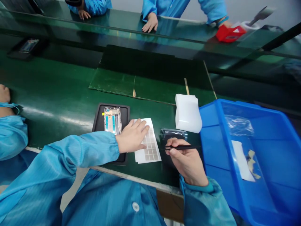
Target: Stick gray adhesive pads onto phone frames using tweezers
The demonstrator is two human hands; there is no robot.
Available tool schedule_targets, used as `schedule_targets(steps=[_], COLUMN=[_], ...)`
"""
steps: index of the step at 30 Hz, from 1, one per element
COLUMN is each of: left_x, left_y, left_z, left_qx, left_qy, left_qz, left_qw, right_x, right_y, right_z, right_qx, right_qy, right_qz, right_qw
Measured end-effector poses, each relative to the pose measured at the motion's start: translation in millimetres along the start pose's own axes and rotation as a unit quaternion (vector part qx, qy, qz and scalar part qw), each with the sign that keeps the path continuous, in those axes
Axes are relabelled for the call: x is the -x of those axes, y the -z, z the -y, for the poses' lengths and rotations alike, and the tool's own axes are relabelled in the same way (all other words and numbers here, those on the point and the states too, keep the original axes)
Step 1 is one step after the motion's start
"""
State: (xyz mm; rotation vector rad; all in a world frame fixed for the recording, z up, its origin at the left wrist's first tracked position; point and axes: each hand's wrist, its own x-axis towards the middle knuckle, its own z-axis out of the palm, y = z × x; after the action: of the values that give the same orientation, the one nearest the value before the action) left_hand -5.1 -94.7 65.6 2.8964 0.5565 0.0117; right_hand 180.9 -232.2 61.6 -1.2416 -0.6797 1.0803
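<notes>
My left hand point(133, 136) lies flat with fingers stretched over a white sheet of small grey rectangular stickers point(151, 147). In my right hand point(185, 160) is a pair of black tweezers point(180, 147), pinched between thumb and fingers, tips pointing left towards the sheet. Left of the sheet, a phone with its inner parts exposed point(113, 121) rests in a black tray point(125, 114); my left sleeve covers the phone's lower end. A dark piece with clear film point(174, 134) lies behind the tweezers.
A folded white sheet point(188, 114) lies beside a blue bin point(211, 131) holding clear plastic and scraps. Another black tray with a phone point(28, 46) is at far left. Co-workers' hands point(150, 22) rest across the bench near a red box point(229, 34). Another person's sleeve point(11, 135) is at left.
</notes>
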Motion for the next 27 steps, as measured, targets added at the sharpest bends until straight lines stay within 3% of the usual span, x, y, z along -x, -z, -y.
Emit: schedule_targets(steps=[5, 8, 12, 19, 27], left_x=[-3, 0, 1, 1, 0], left_y=[-2.7, -2.1, -2.9, -2.1, 2.8], left_z=[21, 22, 20, 18, 15], left_qx=[0.051, 0.054, 0.048, 0.032, 0.019], left_qy=[-0.046, -0.058, -0.060, -0.065, -0.066], left_qz=[0.033, 0.032, 0.034, 0.030, 0.028], left_qw=[0.997, 0.996, 0.996, 0.997, 0.997], right_x=[-8, -11, -14, -16, -19], right_y=[1, -2, -10, -14, -17], right_z=[-11, -12, -16, -29, -27], right_qx=[0.121, 0.222, 0.283, 0.318, 0.344], right_qy=[0.051, 0.059, 0.081, 0.117, 0.133], right_qz=[0.006, 0.007, -0.003, 0.022, 0.027], right_qw=[0.991, 0.973, 0.956, 0.941, 0.929])
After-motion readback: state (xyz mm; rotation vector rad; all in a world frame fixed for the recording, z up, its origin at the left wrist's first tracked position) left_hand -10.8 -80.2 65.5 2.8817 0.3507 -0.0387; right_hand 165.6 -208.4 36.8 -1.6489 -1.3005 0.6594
